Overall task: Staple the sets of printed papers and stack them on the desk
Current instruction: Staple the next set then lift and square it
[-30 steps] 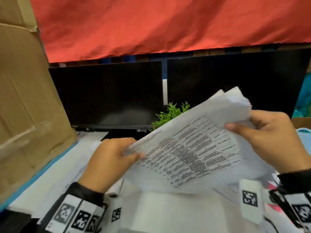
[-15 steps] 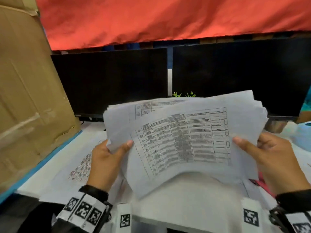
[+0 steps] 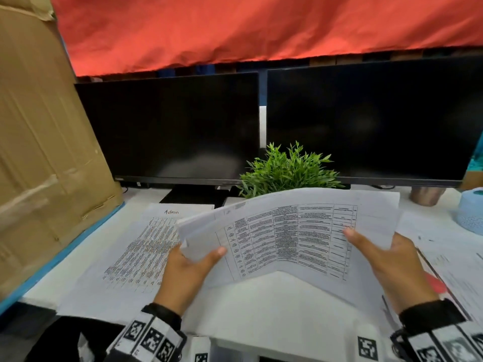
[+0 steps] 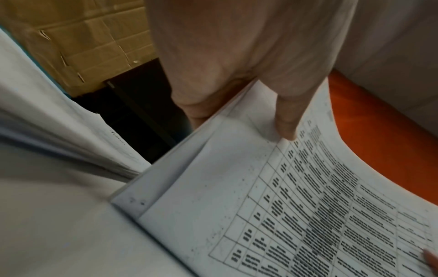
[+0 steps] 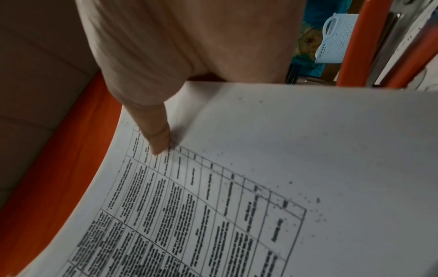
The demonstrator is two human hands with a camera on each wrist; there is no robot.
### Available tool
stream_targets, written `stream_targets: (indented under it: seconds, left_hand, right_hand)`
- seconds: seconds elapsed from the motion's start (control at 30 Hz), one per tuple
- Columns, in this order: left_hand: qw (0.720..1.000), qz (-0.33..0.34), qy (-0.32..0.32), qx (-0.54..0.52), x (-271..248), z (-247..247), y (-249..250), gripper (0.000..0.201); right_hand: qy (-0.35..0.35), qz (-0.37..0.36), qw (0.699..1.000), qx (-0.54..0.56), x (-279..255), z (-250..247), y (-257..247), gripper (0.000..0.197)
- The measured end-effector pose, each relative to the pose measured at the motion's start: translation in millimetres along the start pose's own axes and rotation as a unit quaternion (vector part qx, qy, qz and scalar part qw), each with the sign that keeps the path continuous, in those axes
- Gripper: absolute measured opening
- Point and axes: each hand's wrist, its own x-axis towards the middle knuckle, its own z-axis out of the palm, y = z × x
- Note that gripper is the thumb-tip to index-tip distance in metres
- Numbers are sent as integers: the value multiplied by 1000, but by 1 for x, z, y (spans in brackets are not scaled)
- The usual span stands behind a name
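A loose sheaf of printed papers [image 3: 287, 239] with a table on the top sheet hangs above the desk, sagging in the middle. My left hand [image 3: 190, 262] pinches its left edge, thumb on top [image 4: 288, 129]. My right hand [image 3: 386, 259] pinches the right edge, thumb on the print [image 5: 158, 138]. The sheets are fanned apart at the left corner [image 4: 142, 202]. Another printed sheet headed "Admin" [image 3: 146, 246] lies flat on the desk [image 3: 78, 257] under my left hand. No stapler shows in any view.
Two dark monitors [image 3: 183, 131] stand at the back with a small green plant [image 3: 287, 173] between them. A cardboard panel [image 3: 39, 152] walls the left side. More papers [image 3: 449, 252], a pale blue basket [image 3: 470, 212] and a metal cup [image 3: 426, 195] sit at the right.
The sheaf turned from tilted to level, then came lower toward the desk and away from the monitors. Both hands kept their hold on its edges.
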Motion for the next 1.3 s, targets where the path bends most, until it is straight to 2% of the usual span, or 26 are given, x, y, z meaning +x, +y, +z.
stream_targets:
  seconds: [0.07,0.13,0.2,0.27,0.33,0.37,0.4,0.43,0.5,0.53,0.57,0.6,0.63,0.7,0.77,0.8,0.87,0.93,1.0,1.07,1.17,1.3]
  left_hand:
    - [1000,3,14,7,1,2,-2,15]
    - [999,14,29,7,1,4,6,10]
    - [998,44,38,5,4,3,19,12]
    - [995,88,33,29,8,1,38,16]
    - [986,149,1,79,11,3,58,30]
    - [977,187,-23,101,13,4,69,38]
    - [966,224,-50,123,13,6,79,46]
    - [952,261,-71,142,15,8,89,51]
    - [927,326,-73,170,21,13,102,35]
    - [921,344,-46,178,23,14,108,21]
    - [922,346,-6,174,26,12,111,9]
    - [926,339,48,158,29,10,111,12]
    - [937,315,93,120,31,8,108,30]
    - [971,209,116,11,35,4,95,73]
    - [992,69,75,-70,33,5,76,105]
    - [994,25,48,-93,32,5,66,110]
    - [993,-14,-17,-113,28,9,53,103]
    - [993,-7,-57,-107,24,14,51,77]
    - [997,26,-39,-63,21,23,56,43]
    - [996,78,0,-33,20,28,62,24]
    - [991,123,14,-47,17,33,73,23]
    - [991,106,-29,-76,10,35,72,37]
  right_hand:
    - [10,7,1000,-6,1,2,-1,21]
    - [46,-23,998,-41,2,2,-7,47]
    - [105,-102,982,-122,3,-1,-24,83]
    - [110,-243,937,-225,0,-1,-54,98]
    - [37,-363,866,-342,-2,4,-85,93]
    - [-24,-377,840,-391,-1,8,-97,88]
    - [-92,-351,830,-425,1,14,-108,83]
    - [-153,-308,830,-439,5,21,-115,77]
    - [-205,-267,830,-445,15,33,-117,43]
    - [-191,-270,836,-438,20,38,-116,24]
    - [-169,-275,850,-417,23,41,-113,15]
    - [-142,-277,872,-378,25,41,-110,12]
    - [-120,-270,900,-321,25,40,-105,10]
    - [-98,-250,943,-198,24,36,-96,7]
    - [-91,-235,962,-108,21,34,-87,9]
    - [-89,-222,968,-74,18,35,-82,10]
    - [-91,-192,977,-20,14,37,-73,13]
    - [-95,-167,981,12,9,40,-66,15]
    - [-93,-161,982,17,5,44,-61,16]
    - [-94,-170,981,13,3,46,-61,16]
    - [-95,-188,977,23,6,45,-67,19]
    - [-98,-196,975,43,8,43,-68,25]
